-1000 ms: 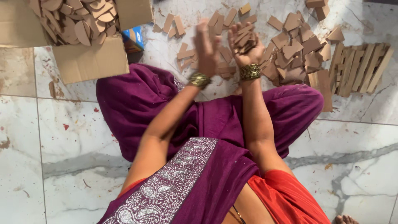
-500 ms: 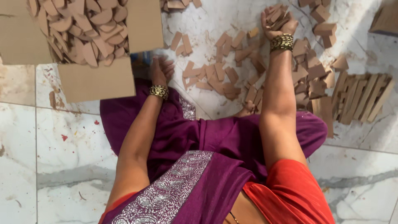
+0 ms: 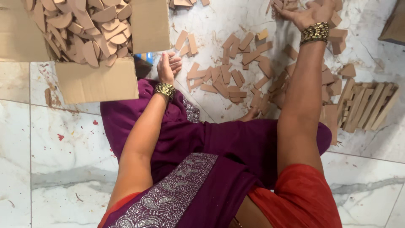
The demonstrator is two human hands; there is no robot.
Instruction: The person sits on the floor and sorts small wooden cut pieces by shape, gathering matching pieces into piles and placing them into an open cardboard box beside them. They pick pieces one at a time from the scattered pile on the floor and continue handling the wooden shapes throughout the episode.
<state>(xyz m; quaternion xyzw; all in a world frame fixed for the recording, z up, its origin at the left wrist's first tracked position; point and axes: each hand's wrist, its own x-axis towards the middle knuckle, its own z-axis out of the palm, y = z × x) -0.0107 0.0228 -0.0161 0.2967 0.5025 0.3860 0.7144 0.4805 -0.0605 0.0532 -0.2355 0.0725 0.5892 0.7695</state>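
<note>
I sit on a marble floor [image 3: 55, 160] in a purple and red garment. My left hand [image 3: 168, 67] hovers beside a cardboard box [image 3: 97, 80], its fingers loosely curled with nothing in them. That box is heaped with flat half-round wooden pieces [image 3: 84, 29]. My right hand [image 3: 304, 14] is stretched far forward at the top of the view, its fingers closed on a few small wooden pieces [image 3: 282, 6] from a pile. Flat rectangular wooden pieces [image 3: 228, 76] lie scattered between my two arms.
A neat row of longer wooden strips [image 3: 367, 105] lies on the floor at the right. A blue object [image 3: 145, 57] peeks from under the box. My foot [image 3: 252, 113] shows by the purple cloth. A corner of another cardboard piece [image 3: 394, 25] sits top right.
Both hands were together over the scattered pieces. The left hand has moved left to the box and the right hand has reached farther forward to the far pile.
</note>
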